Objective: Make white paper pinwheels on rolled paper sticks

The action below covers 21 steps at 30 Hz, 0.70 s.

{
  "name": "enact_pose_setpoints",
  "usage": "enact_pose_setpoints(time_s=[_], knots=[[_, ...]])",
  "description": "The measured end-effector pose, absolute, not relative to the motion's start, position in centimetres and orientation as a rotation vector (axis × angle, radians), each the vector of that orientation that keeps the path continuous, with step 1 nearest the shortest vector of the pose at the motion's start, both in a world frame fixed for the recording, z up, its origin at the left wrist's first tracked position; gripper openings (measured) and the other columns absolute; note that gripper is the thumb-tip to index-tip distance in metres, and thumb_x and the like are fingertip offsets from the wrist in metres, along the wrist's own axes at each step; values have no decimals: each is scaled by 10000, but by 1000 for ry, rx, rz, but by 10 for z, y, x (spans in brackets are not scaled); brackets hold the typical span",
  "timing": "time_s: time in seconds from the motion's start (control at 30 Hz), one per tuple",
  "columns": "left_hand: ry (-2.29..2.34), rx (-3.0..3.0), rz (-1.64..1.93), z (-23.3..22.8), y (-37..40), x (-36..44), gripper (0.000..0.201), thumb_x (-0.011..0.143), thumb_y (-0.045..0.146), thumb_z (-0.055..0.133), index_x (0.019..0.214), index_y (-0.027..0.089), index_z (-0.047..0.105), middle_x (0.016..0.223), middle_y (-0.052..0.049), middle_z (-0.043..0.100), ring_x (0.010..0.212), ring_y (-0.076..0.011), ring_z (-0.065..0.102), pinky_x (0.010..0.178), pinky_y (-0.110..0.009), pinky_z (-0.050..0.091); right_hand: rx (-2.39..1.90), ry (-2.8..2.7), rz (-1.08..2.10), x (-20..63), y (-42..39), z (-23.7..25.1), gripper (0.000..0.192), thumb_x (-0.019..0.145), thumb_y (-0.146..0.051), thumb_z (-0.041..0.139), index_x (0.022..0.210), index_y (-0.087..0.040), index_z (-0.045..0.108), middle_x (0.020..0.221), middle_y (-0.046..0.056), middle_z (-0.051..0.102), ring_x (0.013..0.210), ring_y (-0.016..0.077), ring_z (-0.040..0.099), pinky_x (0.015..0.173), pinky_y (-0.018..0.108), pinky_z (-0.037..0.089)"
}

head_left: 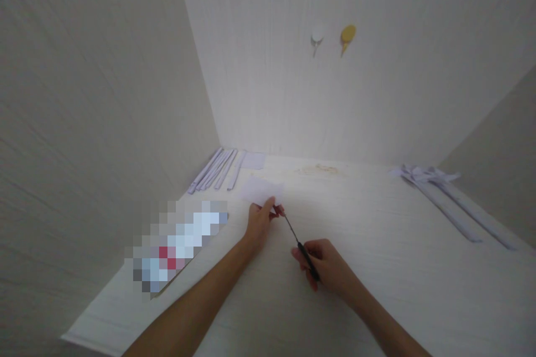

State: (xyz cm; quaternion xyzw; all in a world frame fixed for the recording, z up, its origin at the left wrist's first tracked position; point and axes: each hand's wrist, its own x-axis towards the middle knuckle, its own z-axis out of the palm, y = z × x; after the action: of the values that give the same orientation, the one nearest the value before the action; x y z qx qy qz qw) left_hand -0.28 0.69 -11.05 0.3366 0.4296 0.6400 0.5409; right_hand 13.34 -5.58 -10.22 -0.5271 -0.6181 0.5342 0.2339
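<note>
Left hand [260, 222]: pinches the near edge of a pale paper piece [262, 188], thumb on top; the sheet extends away from the fingers, flat on or just above the white table [377, 245]; which, cannot be told.

Right hand [330, 268]: closed around the dark handles of scissors [299, 245]; blades run from this hand up to the paper's edge beside the left thumb. Blade tips too thin to tell whether parted.

Beyond the left hand: row of folded paper strips [218, 169] and a small pale sheet [253, 160] against the back wall.

Left of the left hand: flat item [180, 245], pixelated, unreadable.

Far right of the right hand: long paper strips [452, 201], ends bunched.

On the wall above: white hook [317, 39] and yellow hook [347, 35], blurred.

Both forearms cut off at the lower edge.
</note>
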Motion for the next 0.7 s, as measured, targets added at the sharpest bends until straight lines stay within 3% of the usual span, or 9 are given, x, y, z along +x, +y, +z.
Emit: enact_pose_setpoints(time_s=[0.7], knots=[[1007, 866, 1494, -116, 8, -3, 217, 663, 288, 536, 533, 113, 535, 473, -2, 540, 442, -94, 499, 465, -223, 361, -1440, -1702, 1454, 133, -54, -103, 389, 684, -481, 486, 471, -160, 432, 319, -43, 422, 271, 50, 347, 320, 173, 235]])
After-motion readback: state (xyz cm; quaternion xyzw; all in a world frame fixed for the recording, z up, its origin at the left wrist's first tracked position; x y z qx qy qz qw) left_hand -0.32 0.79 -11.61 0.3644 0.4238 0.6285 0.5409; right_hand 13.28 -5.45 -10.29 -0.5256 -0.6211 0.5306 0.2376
